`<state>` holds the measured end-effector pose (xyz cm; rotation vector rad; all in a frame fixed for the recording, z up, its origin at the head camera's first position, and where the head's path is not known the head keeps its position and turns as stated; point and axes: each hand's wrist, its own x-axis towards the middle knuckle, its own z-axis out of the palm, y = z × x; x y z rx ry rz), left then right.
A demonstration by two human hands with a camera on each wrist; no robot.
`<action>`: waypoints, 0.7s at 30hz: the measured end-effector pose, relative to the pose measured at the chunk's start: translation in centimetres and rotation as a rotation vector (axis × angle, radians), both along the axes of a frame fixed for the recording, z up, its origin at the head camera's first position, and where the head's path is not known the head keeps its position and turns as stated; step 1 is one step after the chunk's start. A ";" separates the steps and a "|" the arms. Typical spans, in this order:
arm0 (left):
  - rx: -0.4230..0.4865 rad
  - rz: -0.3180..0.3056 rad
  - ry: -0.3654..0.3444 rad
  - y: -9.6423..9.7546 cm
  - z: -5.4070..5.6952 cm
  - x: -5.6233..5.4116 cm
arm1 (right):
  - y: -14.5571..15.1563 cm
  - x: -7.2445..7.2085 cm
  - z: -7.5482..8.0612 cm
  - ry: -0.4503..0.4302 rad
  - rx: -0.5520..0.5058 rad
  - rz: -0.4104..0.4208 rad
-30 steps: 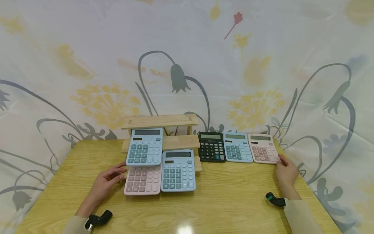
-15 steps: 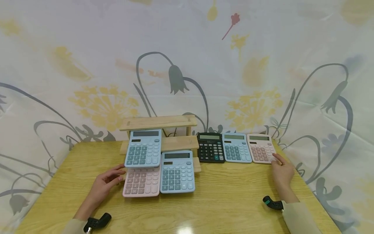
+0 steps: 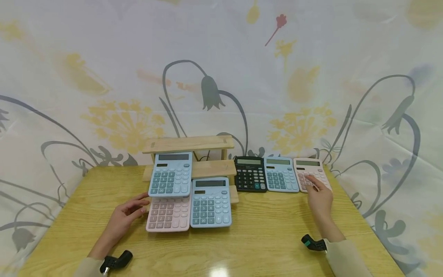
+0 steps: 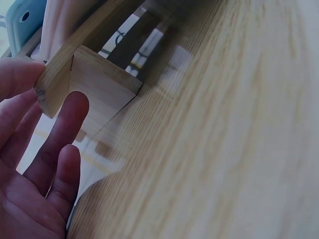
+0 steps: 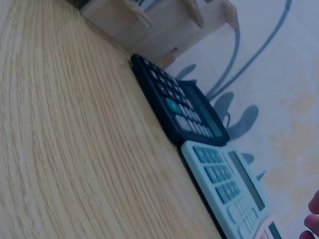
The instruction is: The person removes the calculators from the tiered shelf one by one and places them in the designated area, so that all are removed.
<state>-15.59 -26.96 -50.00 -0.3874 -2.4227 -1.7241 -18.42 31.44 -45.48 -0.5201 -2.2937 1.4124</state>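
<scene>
My left hand point(image 3: 119, 219), fingers loosely bent, is at the left end of the wooden rack point(image 3: 188, 144). In the left wrist view a fingertip touches the end of a rack board point(image 4: 55, 92). My right hand point(image 3: 320, 202) reaches over the lower part of a pink calculator point(image 3: 308, 163), index finger extended over its keys; just fingertips point(image 5: 313, 219) show in the right wrist view. Left of it lie a blue calculator point(image 3: 281, 173) and a black calculator point(image 3: 250, 175), side by side.
On the rack lean an upper blue calculator point(image 3: 170, 175), a lower pink calculator point(image 3: 168, 215) partly covered by it, and another blue calculator point(image 3: 210, 202). The wooden table point(image 3: 270, 234) extends in front. A flower-patterned cloth point(image 3: 221, 123) hangs behind.
My right hand has moved left, from the lower right corner of the right-hand pink calculator to over its keys. The left hand stays at the rack, and the calculators have not moved.
</scene>
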 end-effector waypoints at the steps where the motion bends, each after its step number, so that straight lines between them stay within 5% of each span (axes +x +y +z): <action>1: 0.003 -0.002 0.000 0.0 0.0 0.0 | -0.4 0.0 0.1 0.007 -0.011 0.021; 21: 0.015 -0.012 0.008 0.0 0.1 0.0 | -8.9 0.6 1.5 0.048 -0.142 0.381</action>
